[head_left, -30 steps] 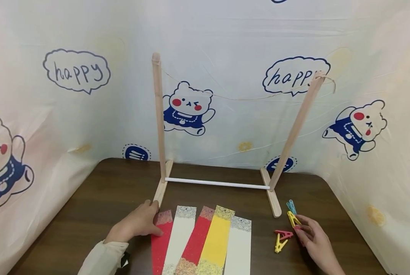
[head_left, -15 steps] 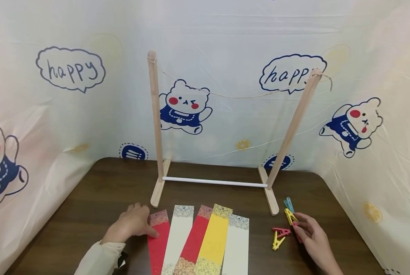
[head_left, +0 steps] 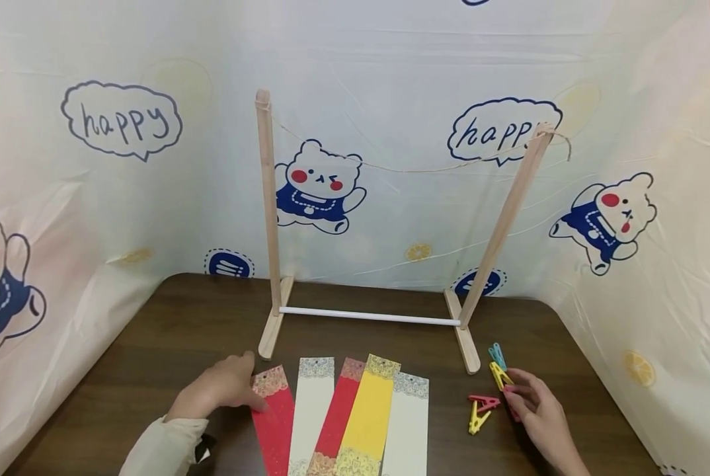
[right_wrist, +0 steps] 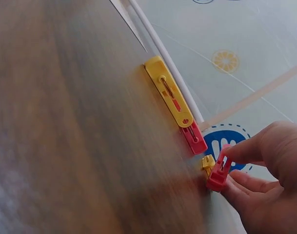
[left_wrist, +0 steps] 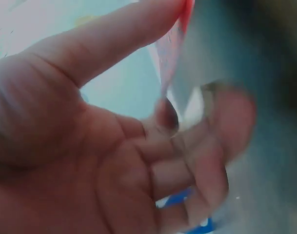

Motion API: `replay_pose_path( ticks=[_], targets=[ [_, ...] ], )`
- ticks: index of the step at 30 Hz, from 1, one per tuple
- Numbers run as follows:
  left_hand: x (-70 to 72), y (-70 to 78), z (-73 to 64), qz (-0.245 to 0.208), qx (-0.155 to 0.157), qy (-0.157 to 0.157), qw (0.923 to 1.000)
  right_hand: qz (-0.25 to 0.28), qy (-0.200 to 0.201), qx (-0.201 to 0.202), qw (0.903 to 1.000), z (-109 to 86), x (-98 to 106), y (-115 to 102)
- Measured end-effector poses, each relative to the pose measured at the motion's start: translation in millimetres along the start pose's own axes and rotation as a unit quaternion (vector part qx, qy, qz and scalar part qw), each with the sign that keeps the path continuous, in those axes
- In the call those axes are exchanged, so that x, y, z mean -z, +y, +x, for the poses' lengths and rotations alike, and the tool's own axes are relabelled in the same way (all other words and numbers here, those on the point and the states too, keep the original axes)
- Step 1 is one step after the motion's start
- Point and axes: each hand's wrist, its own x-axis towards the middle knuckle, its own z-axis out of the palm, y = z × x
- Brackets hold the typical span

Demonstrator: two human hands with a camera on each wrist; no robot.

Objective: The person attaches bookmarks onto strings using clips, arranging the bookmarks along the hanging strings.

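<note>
At the table's front left, my left hand (head_left: 224,383) holds the upper left edge of a red bookmark (head_left: 276,426) with patterned ends, thumb on its face. In the left wrist view the bookmark (left_wrist: 170,53) is edge-on between thumb and index finger; the other fingers are loosely curled. A white, a second red, a yellow (head_left: 369,403) and another white bookmark fan out to its right. On the right side, my right hand (head_left: 539,413) pinches a pink clothespin (right_wrist: 219,176) between thumb and fingers. A yellow clothespin (head_left: 500,375) and a blue one (head_left: 496,356) are just beyond the fingertips.
Left of my right hand lie another pink clothespin (head_left: 483,400) and a yellow one (head_left: 477,420). Behind the bookmarks stands a wooden frame with two posts (head_left: 268,198), a white crossbar (head_left: 369,317) and a sagging string (head_left: 411,171). A printed curtain surrounds the table.
My left hand has moved slightly left, drawing the top of the red bookmark with it so it now tilts left, apart from the white one. The right hand keeps its pinch.
</note>
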Motion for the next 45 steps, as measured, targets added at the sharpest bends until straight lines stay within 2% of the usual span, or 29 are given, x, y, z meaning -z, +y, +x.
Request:
replay_pose_path(
  ticks=[2, 4, 8, 10, 12, 16, 19, 24, 27, 30, 34, 36, 38, 40, 45],
  targets=[
    [7.9, -2.0, -3.5, -0.051, -0.02, -0.012, 0.9984, 0.003, 0.001, -0.011, 0.9999, 0.0, 0.7, -1.4],
    [16.0, -3.6, -8.6, -0.103, -0.055, -0.027, 0.9928, 0.001, 0.003, -0.024, 0.9997, 0.1, 2.3, -3.7],
    [31.6, -2.0, -18.5, -0.193, -0.126, -0.056, 0.9715, 0.032, -0.002, -0.039, 0.9987, 0.2, 5.5, -8.4],
    [38.5, -0.2, -22.0, -0.223, -0.146, -0.061, 0.9619, 0.049, -0.008, -0.028, 0.9984, -0.6, 5.6, -8.8],
    [44.1, 1.2, -24.6, -0.239, -0.159, -0.058, 0.9561, 0.064, -0.013, -0.008, 0.9979, -1.8, 4.9, -8.4],
    [50.1, 2.8, -26.5, -0.203, -0.186, -0.014, 0.9613, 0.068, -0.018, 0.011, 0.9975, -5.1, 3.7, -7.8],
    [55.1, 6.7, -29.6, -0.201, -0.199, 0.021, 0.959, 0.068, -0.017, 0.006, 0.9976, -6.3, 4.2, -8.5],
    [66.1, 14.2, -43.3, -0.277, -0.218, 0.053, 0.9344, 0.084, -0.017, 0.008, 0.9963, -5.8, 4.9, -8.7],
    [69.6, 20.3, -51.6, -0.303, -0.218, 0.106, 0.9217, 0.106, -0.024, 0.017, 0.9939, -5.5, 5.8, -8.3],
    [67.7, 29.8, -56.9, -0.295, -0.21, 0.179, 0.915, 0.126, -0.024, 0.022, 0.9915, -5.4, 6.0, -8.8],
    [55.6, 48.6, -58.4, -0.23, -0.226, 0.241, 0.9152, 0.164, -0.008, 0.031, 0.9859, -5.7, 6.4, -9.5],
    [48.1, 56.8, -58.5, -0.209, -0.241, 0.251, 0.9137, 0.177, 0.002, 0.038, 0.9836, -5.1, 5.7, -10.3],
    [41.3, 62.7, -57.9, -0.209, -0.251, 0.246, 0.9124, 0.181, 0.008, 0.042, 0.9825, -4.5, 4.9, -11.0],
    [35.1, 66.2, -55.5, -0.206, -0.256, 0.226, 0.9169, 0.18, 0.012, 0.046, 0.9825, -4.2, 4.5, -11.7],
    [23.7, 68.7, -45.7, -0.186, -0.244, 0.17, 0.9365, 0.152, 0.016, 0.027, 0.9879, -6.0, 5.8, -13.1]
  ],
)
